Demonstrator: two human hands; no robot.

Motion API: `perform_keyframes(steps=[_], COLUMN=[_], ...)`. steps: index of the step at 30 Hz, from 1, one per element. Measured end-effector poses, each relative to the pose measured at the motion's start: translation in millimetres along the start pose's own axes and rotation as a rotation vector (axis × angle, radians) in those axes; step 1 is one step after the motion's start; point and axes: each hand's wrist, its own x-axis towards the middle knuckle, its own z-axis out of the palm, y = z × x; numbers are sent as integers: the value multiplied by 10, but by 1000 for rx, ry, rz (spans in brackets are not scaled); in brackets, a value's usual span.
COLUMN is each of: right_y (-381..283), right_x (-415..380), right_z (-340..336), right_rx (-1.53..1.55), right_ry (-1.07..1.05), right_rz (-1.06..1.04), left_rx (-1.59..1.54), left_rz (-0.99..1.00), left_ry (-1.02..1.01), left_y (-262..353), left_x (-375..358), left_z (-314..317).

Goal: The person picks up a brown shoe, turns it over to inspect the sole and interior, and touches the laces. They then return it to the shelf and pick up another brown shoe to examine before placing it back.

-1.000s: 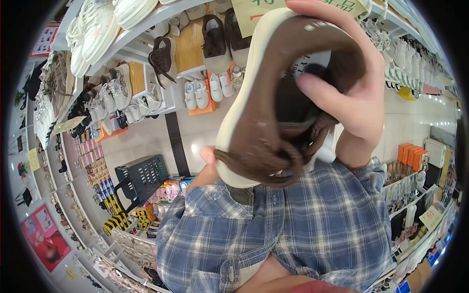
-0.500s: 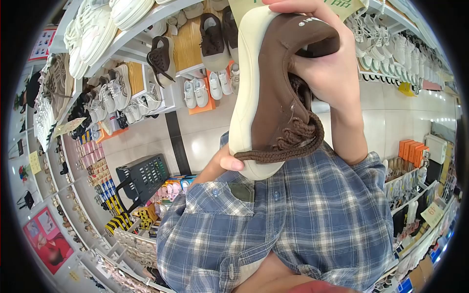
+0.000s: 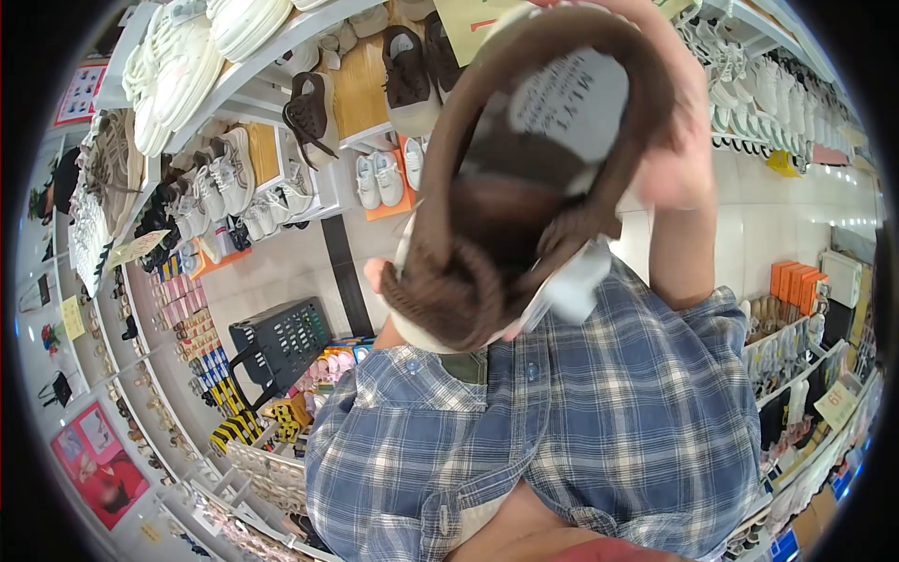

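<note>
Shelf (image 3: 361,101) seen upper left; ctr, brown shoe (image 3: 436,178) held opening-out, heel gripped by R hand (image 3: 682,161), toe by L hand (image 3: 375,274); both needed if tilted.

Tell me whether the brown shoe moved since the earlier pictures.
Yes, the brown shoe has: its toe moved toward picture left, nearer the dark basket.

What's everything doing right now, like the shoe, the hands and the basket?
Brown shoe: held up, opening towards us, nothing seen inside, a bit blurry
Right hand: gripping the shoe's heel end
Left hand: at the toe end, mostly hidden
Black basket: not held; can't tell if it's empty
Plaid shirt: being worn, open at the neck
White sneakers: side by side, not held
</note>
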Motion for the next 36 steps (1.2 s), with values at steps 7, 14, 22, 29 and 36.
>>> perform_keyframes(steps=[7, 14, 22, 29, 36], right_y=[113, 80, 147, -113, -188], right_x=[-182, -229, -374, -443, -406], right_z=[-253, -209, -112, 131, 264], right_rx=[10, -308, -205, -388, -441], right_ry=[-248, -100, 42, 314, 342], right_rz=[-129, -378, -288, 14, 176], left_rx=[-77, -148, 337, 422, 179], left_rz=[244, 386, 582, 453, 353], left_ry=[100, 112, 225, 390, 237], left_y=[46, 25, 92, 258, 20], left_x=[221, 367, 301, 315, 299], left_z=[-52, -82, -72, -176, -574])
